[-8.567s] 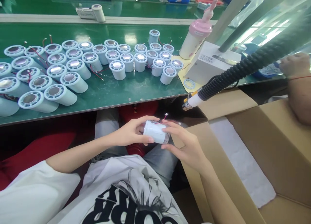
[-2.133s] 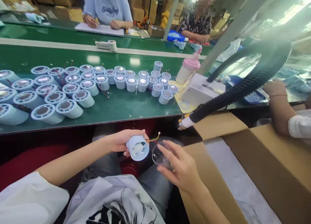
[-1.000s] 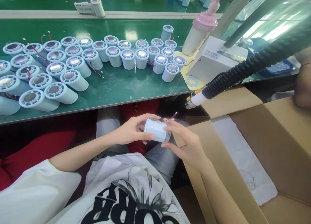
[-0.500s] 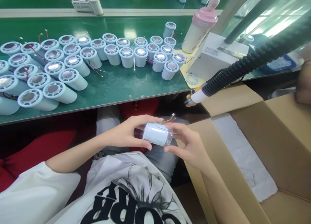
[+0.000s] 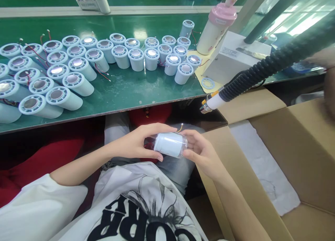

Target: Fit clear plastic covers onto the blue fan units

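Above my lap, a light-blue cylindrical battery pack [image 5: 169, 144] lies on its side between my hands, wrapped in a clear plastic sleeve that sticks out past its right end. My left hand [image 5: 142, 141] grips its left end, thumb below and fingers along the top. My right hand [image 5: 201, 150] closes around the right end, its thumb on the sleeve. A thin wire lead with a small white plug [image 5: 180, 127] rises behind the pack. The far side of the pack and some of my fingertips are hidden.
Several similar blue packs [image 5: 77, 84] stand on the green bench [image 5: 125, 94]. At right are a pink-lidded bottle [image 5: 217, 24], a black corrugated hose [image 5: 251, 73] with a metal nozzle, and a cardboard box [image 5: 243, 178] beside my right arm. Another person's arm shows at the right edge.
My right hand has shifted slightly right along the sleeve and its thumb now presses the sleeve's end. The wire lead stands more upright. My left hand keeps its grip.
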### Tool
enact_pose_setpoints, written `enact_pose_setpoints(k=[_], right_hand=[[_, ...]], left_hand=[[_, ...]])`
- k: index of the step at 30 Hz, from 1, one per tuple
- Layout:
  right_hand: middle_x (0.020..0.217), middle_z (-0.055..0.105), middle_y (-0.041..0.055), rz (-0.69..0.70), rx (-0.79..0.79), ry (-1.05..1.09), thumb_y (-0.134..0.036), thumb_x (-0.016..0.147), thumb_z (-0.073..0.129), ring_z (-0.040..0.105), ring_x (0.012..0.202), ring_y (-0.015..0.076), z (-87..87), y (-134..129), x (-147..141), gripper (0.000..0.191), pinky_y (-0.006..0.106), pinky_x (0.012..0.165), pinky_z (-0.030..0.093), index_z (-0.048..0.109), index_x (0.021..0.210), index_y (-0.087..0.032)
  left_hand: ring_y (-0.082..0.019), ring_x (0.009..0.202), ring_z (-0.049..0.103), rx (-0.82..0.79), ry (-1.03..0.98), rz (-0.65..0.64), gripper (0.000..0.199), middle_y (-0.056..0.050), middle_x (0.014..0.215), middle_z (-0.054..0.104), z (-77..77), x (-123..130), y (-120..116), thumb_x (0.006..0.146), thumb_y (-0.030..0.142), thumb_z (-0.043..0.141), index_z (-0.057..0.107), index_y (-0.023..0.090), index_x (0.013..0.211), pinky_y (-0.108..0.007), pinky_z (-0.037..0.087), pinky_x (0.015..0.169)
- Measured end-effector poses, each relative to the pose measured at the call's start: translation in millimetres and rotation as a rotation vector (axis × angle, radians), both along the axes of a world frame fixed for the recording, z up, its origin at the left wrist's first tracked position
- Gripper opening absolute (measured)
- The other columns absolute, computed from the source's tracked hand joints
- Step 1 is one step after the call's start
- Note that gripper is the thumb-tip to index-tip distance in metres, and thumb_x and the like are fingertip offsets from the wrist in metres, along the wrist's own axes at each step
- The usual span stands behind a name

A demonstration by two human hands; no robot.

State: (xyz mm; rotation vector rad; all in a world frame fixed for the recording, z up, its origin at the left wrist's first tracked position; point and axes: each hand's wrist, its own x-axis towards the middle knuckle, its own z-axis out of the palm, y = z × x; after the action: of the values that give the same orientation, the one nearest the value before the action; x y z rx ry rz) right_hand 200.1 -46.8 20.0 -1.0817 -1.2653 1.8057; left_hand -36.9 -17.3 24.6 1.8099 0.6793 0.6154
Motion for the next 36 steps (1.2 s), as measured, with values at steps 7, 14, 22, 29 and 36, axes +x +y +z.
enact_pose_setpoints(k=[7, 14, 22, 29, 36], right_hand=[[0.086, 0.066, 0.0015, -0.027, -0.105, 0.048, -0.04, 0.075, 0.071, 0.062, 0.067, 0.0121, 1.6, 1.0, -4.5, 0.037, 0.025, 0.059, 0.056, 0.053, 0.101, -0.021], [0.062, 0.063, -0.0022, -0.027, -0.24, 0.033, -0.055, 0.075, 0.064, 0.064, 0.05, 0.0141, -2.6, 1.8, -9.7, 0.042, 0.022, 0.043, 0.051, 0.048, 0.093, -0.019], [0.073, 0.06, -0.0039, -0.047, -0.104, 0.054, -0.043, 0.075, 0.068, 0.059, 0.053, 0.0097, 2.6, -1.4, -11.5, 0.035, 0.022, 0.048, 0.052, 0.049, 0.096, -0.022], [0.074, 0.057, -0.0021, -0.041, -0.025, 0.001, -0.053, 0.072, 0.07, 0.057, 0.06, 0.0119, 12.7, -5.1, -10.7, 0.043, 0.024, 0.051, 0.053, 0.05, 0.095, -0.024], [0.081, 0.062, -0.0007, -0.192, 0.053, 0.0, -0.051, 0.074, 0.069, 0.059, 0.061, 0.0132, 7.5, -10.9, 2.2, 0.041, 0.027, 0.056, 0.053, 0.05, 0.099, -0.025]], left_hand=[[-0.028, 0.126, 0.048, 0.064, -0.005, -0.016, 0.077, -0.012, 0.138, 0.051, -1.6, -1.0, 1.4, 0.068, 0.026, 0.079, 0.045, 0.027, 0.137, -0.039, 0.042, 0.104], [-0.028, 0.128, 0.047, 0.073, -0.019, -0.033, 0.076, -0.012, 0.138, 0.051, -1.5, -1.6, 3.7, 0.069, 0.025, 0.078, 0.044, 0.027, 0.137, -0.041, 0.04, 0.106], [-0.029, 0.129, 0.046, 0.09, -0.04, -0.036, 0.078, -0.013, 0.14, 0.049, -0.2, -3.6, 2.2, 0.068, 0.022, 0.078, 0.043, 0.027, 0.138, -0.042, 0.039, 0.106], [-0.029, 0.126, 0.049, -0.001, -0.032, -0.014, 0.079, -0.012, 0.139, 0.049, 2.4, -4.2, -3.2, 0.069, 0.021, 0.078, 0.042, 0.028, 0.139, -0.039, 0.045, 0.101], [-0.023, 0.111, 0.058, -0.14, -0.023, 0.186, 0.06, -0.005, 0.126, 0.058, 15.1, -12.0, -0.6, 0.069, 0.019, 0.077, 0.055, 0.027, 0.124, -0.028, 0.051, 0.091]])
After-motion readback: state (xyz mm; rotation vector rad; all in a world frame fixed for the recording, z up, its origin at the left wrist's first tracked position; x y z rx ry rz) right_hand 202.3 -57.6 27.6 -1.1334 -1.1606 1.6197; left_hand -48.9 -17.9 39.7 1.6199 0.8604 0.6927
